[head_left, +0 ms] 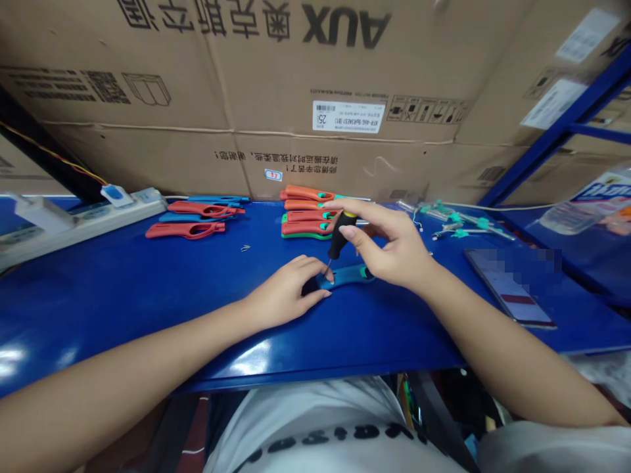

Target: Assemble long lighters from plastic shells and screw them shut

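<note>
White fabric shirt with black lettering [340,414], foreground. Beyond it, the left hand [288,292] grasps one end of a slim blue plastic casing [349,276] on the glossy blue tabletop [148,309]; the right hand [394,246] grips a black-handled screwdriver [340,238], tilted, its shaft reaching the casing. Step, as judged: screw-driving, calling next for steady pressure and turning. Farther back: small metal pieces [245,248], red plastic casings [185,230]; behind, a printed brown cardboard carton [276,85].
</note>
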The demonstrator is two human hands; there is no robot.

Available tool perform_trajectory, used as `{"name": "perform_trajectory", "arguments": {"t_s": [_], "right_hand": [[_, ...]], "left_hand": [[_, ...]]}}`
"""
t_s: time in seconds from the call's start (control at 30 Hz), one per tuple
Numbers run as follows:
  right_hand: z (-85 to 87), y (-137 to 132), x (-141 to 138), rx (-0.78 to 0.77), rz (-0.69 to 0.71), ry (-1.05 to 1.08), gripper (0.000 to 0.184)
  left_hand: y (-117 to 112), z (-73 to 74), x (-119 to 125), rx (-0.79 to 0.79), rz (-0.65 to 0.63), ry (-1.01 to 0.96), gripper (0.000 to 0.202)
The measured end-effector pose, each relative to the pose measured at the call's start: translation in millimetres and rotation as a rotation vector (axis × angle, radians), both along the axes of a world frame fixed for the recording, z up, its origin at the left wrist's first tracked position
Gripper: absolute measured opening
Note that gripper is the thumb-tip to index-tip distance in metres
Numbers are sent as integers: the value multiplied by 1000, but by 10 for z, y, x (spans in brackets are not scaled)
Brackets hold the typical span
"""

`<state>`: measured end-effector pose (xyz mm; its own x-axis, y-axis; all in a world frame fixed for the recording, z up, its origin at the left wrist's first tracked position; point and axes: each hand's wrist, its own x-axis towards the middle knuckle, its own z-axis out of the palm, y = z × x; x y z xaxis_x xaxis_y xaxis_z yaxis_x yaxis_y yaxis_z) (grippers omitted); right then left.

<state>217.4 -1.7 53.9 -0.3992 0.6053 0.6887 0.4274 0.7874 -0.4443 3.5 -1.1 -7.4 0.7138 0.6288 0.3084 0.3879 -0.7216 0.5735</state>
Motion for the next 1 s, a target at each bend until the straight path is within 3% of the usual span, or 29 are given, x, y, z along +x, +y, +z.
{"name": "perform_trajectory", "arguments": {"t_s": [0.1,0.2,0.3,0.37,0.57,0.7,0.77,0.83,1.0], "right_hand": [[34,-11,-18,151,-102,-6,25],[55,-56,-48,217,-87,-63,28],[37,-73,-67,107,-2,-65,38],[15,-54,-68,55,12,-26,35],[-1,-44,-81,166,-86,-1,23],[26,-114,-112,14,42,2,33],[31,-129,-124,-63,97,35,28],[29,-125,-131,-61,85,54,18],[78,-111,-92,-31,34,80,23]], "left_hand": [[0,-7,0,2,-4,-3,11],[-1,-3,2,3,-3,-4,11],[-4,8,6,-6,0,5,10],[-7,14,9,-10,5,11,10],[-9,21,10,-5,1,3,10],[-4,6,5,4,13,11,9],[0,-16,7,13,20,12,11],[1,-36,13,21,24,8,15],[-17,31,-2,20,51,40,24]]}}
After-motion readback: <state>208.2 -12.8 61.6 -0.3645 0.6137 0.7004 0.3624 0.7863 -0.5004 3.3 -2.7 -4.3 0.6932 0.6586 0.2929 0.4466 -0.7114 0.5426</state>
